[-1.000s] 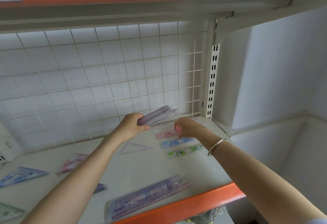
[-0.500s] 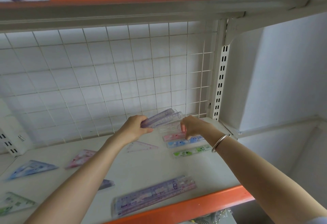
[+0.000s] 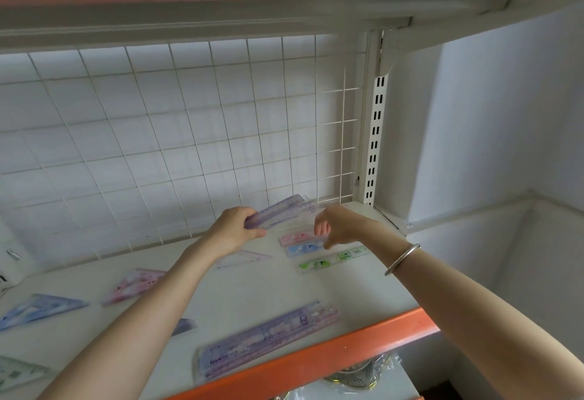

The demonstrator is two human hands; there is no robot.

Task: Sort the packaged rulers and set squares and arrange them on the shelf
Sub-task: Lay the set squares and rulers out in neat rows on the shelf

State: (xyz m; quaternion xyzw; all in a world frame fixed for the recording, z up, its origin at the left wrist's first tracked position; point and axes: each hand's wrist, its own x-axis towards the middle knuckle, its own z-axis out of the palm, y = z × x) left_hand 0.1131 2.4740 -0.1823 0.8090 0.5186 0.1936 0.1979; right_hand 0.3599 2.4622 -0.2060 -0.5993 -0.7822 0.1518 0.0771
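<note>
Currently gripping the purple ruler pack by its lower-left end with the left hand, fingers and thumb curled round it, middle of the frame. Held tilted, far end up and to the right, off the shelf and close before the wire grid. With the right hand just beside that far end, fingers loosely curled, nothing seen in them; too blurred to tell touching or apart.

Just below the right hand, lying flat in a row: pink ruler, blue ruler, green ruler, the first two partly hidden by the fingers. Under the left wrist, clear set square. Toward the lower left: pink set square, blue set square. Near the orange front lip, long ruler pack lying diagonally.

Looks translucent lilac, with a printed scale along the edge, in clear wrap.
</note>
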